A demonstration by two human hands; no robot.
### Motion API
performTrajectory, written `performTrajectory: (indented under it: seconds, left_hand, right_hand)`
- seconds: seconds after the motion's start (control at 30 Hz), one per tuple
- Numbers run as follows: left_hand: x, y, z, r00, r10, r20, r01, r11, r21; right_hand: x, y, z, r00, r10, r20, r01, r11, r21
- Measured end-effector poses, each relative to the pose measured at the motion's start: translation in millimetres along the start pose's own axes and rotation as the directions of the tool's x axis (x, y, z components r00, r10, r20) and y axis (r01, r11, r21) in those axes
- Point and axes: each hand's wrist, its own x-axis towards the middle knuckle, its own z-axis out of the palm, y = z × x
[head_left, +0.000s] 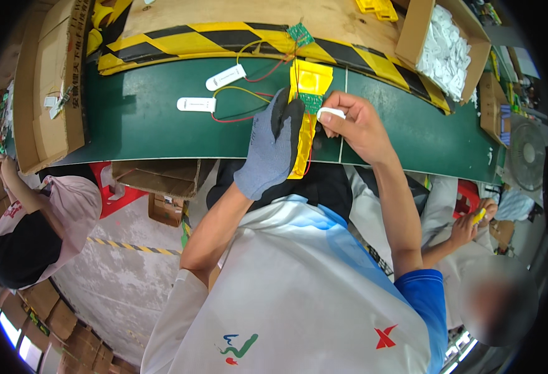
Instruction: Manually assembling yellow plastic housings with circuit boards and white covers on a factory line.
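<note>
My left hand [269, 146], in a grey-blue glove with dark finger and palm patches, is closed around a yellow film-covered strip [302, 146] near the table's front edge. A small green circuit board [312, 103] lies against this strip, beside the gloved fingertips. My bare right hand [362, 129] pinches a small white piece [331, 114] just right of the board; its exact kind is unclear. Left of the glove lies a white stick-shaped device [195, 105] with yellow and red wires running toward the glove. Above it, a second white stick device [226, 78] is wired toward another green board [300, 35].
Yellow-black striped tape [180, 43] edges a raised wooden board [236, 12] behind the green tabletop [143, 118]. A carton [52, 87] stands left; a box of crumpled white pieces [445, 50] sits back right. A fan [526, 153] and people working flank me.
</note>
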Motion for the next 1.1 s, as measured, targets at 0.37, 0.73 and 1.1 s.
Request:
performTrajectory:
  seconds: [0.37, 0.73, 1.1]
  left_hand:
    - [-1.3, 24.1, 4.3, 0.992, -0.111, 0.055, 0.118, 0.979, -0.165]
    - [1.5, 28.0, 0.2, 0.973, -0.163, 0.163, 0.204, 0.938, -0.279]
    - [3.0, 32.2, 2.9, 0.969, -0.217, 0.121, 0.238, 0.95, -0.203]
  right_hand:
    - [-5.1, -1.9, 6.0, 0.997, -0.059, -0.05, 0.059, 0.998, -0.005]
    - [-3.6, -2.9, 6.4, 0.997, -0.063, -0.049, 0.062, 0.998, -0.027]
    - [0.2, -3.5, 5.7, 0.996, -0.003, -0.087, 0.004, 1.0, 0.003]
